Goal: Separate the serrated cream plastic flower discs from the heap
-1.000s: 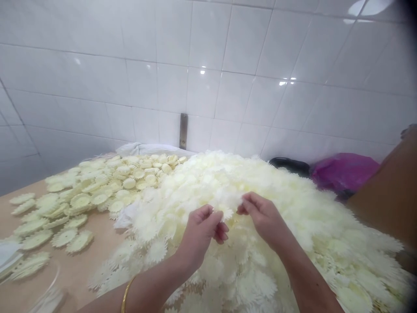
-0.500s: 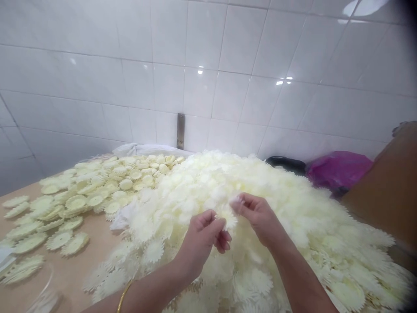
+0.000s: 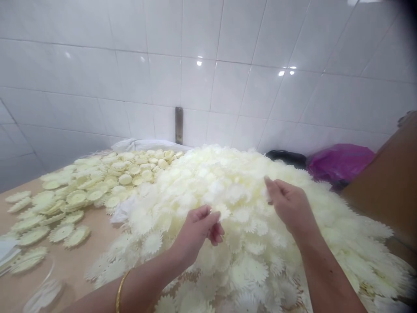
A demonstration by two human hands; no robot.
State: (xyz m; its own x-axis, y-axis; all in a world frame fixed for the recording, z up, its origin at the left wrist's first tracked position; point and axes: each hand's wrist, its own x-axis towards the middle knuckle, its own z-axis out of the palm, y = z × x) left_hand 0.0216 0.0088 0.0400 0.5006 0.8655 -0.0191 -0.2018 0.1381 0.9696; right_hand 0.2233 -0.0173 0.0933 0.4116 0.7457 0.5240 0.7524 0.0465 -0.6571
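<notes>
Above a large heap of thin, pale yellow, scallop-edged flower discs [image 3: 182, 182] I hold both hands. My left hand [image 3: 197, 232] pinches one pale flower disc [image 3: 223, 211] between thumb and forefinger, its other fingers curled. Higher and to the right, my right hand [image 3: 291, 208] has its thumb and fingers pressed together. Whether anything sits in that pinch is too small to tell. A gold bangle [image 3: 120, 292] circles my left wrist.
Compact stacks of similar discs [image 3: 78, 198] lie on the tan table [image 3: 97, 234] at left, near a white bundle [image 3: 44, 295]. Behind the heap are a black object [image 3: 286, 158], a magenta bag [image 3: 340, 161] and a tiled wall [image 3: 195, 87]. A brown shape [image 3: 384, 187] stands at right.
My right hand has moved away from the left, to the right and slightly up. My left hand has shifted slightly left, still pinching a disc. The view has tilted a little.
</notes>
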